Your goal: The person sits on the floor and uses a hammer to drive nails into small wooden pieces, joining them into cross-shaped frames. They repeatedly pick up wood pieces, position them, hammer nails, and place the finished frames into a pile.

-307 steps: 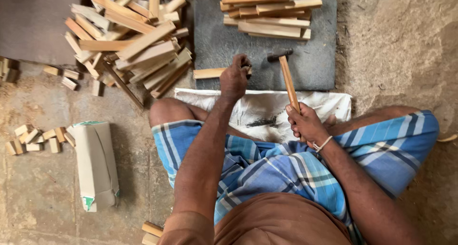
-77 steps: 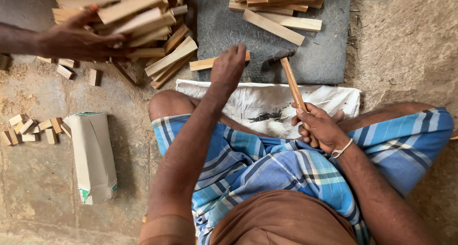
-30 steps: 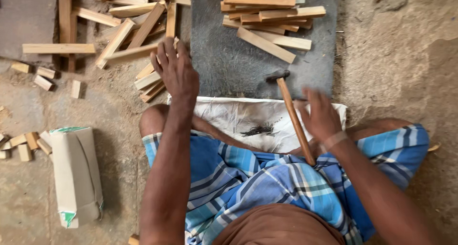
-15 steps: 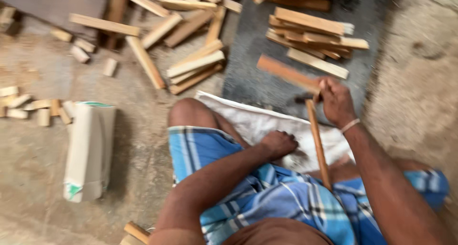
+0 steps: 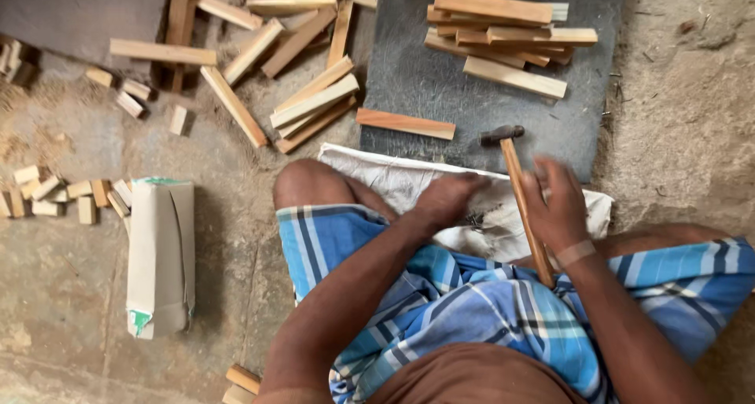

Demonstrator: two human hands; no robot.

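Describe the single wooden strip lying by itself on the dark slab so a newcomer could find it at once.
Start at the dark grey slab on the ground ahead of the seated person. Its far side carries a stack of wooden strips. The lone strip lies flat near the slab's near left edge, just left of the hammer head, more reddish than the pale stacked ones and touching none of them.

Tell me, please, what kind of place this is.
Probably a small woodworking spot on a bare floor, not a proper workshop. Cut wooden strips lie scattered on the ground, more are stacked on a dark slab, and the seated person's right hand holds a wooden-handled hammer.
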